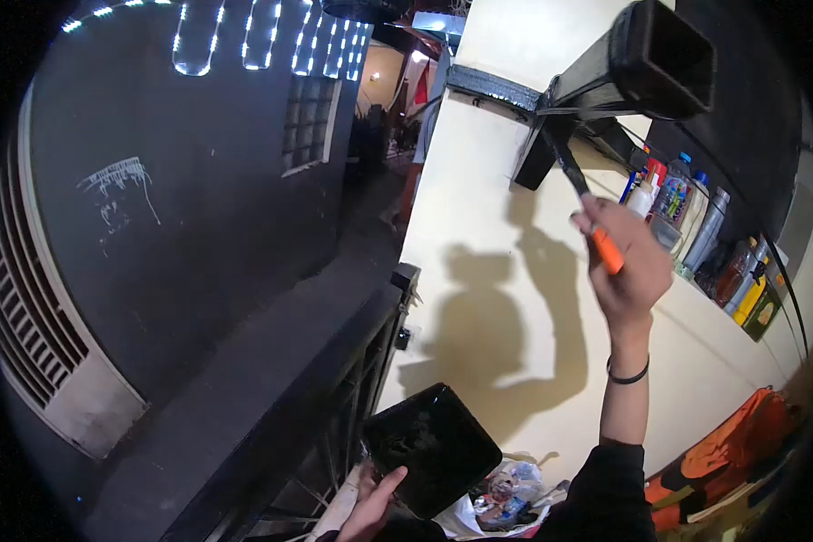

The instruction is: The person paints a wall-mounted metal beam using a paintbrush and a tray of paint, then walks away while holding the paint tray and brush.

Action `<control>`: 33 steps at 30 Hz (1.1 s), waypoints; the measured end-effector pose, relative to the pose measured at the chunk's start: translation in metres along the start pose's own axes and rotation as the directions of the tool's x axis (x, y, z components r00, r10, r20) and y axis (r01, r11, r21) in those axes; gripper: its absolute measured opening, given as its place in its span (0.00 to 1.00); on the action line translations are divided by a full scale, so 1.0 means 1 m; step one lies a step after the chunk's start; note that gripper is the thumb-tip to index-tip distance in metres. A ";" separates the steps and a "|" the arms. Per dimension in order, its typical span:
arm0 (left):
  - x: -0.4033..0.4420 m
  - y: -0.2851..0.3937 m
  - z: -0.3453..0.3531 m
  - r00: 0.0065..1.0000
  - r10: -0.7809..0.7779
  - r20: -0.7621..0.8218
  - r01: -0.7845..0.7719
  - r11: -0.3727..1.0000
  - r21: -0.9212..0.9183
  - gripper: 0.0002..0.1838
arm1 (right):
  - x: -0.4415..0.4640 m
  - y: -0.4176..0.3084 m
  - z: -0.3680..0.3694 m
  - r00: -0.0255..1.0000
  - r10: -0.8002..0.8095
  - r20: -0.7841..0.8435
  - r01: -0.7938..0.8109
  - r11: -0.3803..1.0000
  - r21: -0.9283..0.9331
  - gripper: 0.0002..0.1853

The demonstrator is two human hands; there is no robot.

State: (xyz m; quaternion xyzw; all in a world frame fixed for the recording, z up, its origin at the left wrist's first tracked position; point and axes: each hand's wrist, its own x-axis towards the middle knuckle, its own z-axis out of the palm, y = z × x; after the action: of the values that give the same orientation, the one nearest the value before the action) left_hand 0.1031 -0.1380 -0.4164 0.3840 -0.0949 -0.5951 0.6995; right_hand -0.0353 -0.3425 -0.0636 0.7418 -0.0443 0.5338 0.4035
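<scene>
My right hand (634, 257) is raised and closed round the orange handle of a paintbrush (609, 252). The brush's dark far end meets the black metal bracket (537, 155) on the cream wall; its tip is hard to tell from the bracket. Above it juts a black square tube (596, 68) with an open, hollow end. Low in the view, my left hand (377, 504) grips the edge of a black rectangular tray (434, 447), thumb on top. Wet-looking, shiny black covers the tray's inside.
Bottles (673, 191) and containers line a ledge at the right. Below the tray sits a white plastic bag (515, 497) of rubbish. A dark metal railing (334, 443) runs along the wall's left side. Orange cloth (727, 434) hangs at lower right. A grey building (199, 181) stands across the passage.
</scene>
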 end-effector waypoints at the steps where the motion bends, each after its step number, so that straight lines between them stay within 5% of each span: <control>1: -0.002 0.001 -0.003 1.000 0.014 -0.002 -0.014 1.000 0.011 0.32 | -0.003 -0.007 -0.001 0.996 -0.091 -0.004 0.090 0.993 -0.075 0.14; 3: -0.005 0.001 -0.013 0.998 -0.031 0.059 0.028 0.998 0.055 0.36 | -0.031 -0.004 0.013 0.996 -0.089 0.000 0.088 0.991 -0.098 0.18; 5: -0.027 0.020 0.007 0.992 -0.123 -0.040 0.124 0.991 0.039 0.35 | -0.057 -0.006 0.022 0.993 -0.069 0.092 0.084 0.981 -0.174 0.17; 9: -0.032 0.015 0.003 0.997 -0.077 -0.026 0.076 0.997 -0.026 0.31 | -0.084 -0.036 -0.005 0.951 0.234 0.202 -0.235 0.972 -0.017 0.18; 12: -0.039 0.015 -0.003 0.997 -0.059 -0.050 0.065 0.990 0.126 0.28 | -0.108 -0.054 -0.029 0.937 0.347 0.049 -0.350 0.928 0.128 0.16; 14: -0.042 0.013 -0.010 0.997 -0.071 -0.032 0.075 0.991 0.112 0.28 | -0.130 -0.071 -0.052 0.775 0.632 -0.020 -0.617 0.764 0.189 0.13; 15: -0.044 0.012 -0.012 0.996 -0.085 -0.020 0.086 0.993 0.081 0.28 | -0.139 -0.080 -0.066 0.770 0.637 -0.027 -0.623 0.761 0.182 0.13; 18: -0.035 0.001 -0.035 0.994 -0.101 0.029 0.097 0.988 0.118 0.29 | -0.162 -0.109 -0.105 0.361 0.926 -0.109 -0.885 0.377 0.271 0.12; 21: -0.035 0.003 -0.033 0.997 -0.083 0.008 0.081 0.990 0.117 0.29 | -0.194 -0.133 -0.132 0.039 0.984 -0.176 -0.939 0.096 0.331 0.18; 25: -0.026 0.000 -0.040 0.992 -0.110 -0.055 0.117 0.980 0.162 0.29 | -0.229 -0.152 -0.158 0.082 0.994 -0.076 -0.933 0.104 0.344 0.22; 26: -0.024 0.000 -0.040 0.996 -0.086 0.006 0.084 0.986 0.147 0.29 | -0.228 -0.158 -0.160 -0.003 0.998 -0.069 -0.938 0.021 0.346 0.26; 30: -0.008 -0.012 -0.053 0.987 -0.076 0.139 0.063 0.993 0.097 0.32 | -0.247 -0.158 -0.159 0.026 0.988 -0.152 -0.937 0.077 0.340 0.28; 33: -0.014 -0.009 -0.040 0.993 -0.066 0.100 0.056 0.994 0.097 0.32 | -0.248 -0.154 -0.157 -0.008 0.987 -0.164 -0.930 0.053 0.363 0.28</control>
State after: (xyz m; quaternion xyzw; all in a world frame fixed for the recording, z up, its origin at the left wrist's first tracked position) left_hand 0.1158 -0.1081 -0.4445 0.3878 -0.1470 -0.6303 0.6563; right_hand -0.1835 -0.2281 -0.3378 0.4180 -0.4226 0.7937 -0.1294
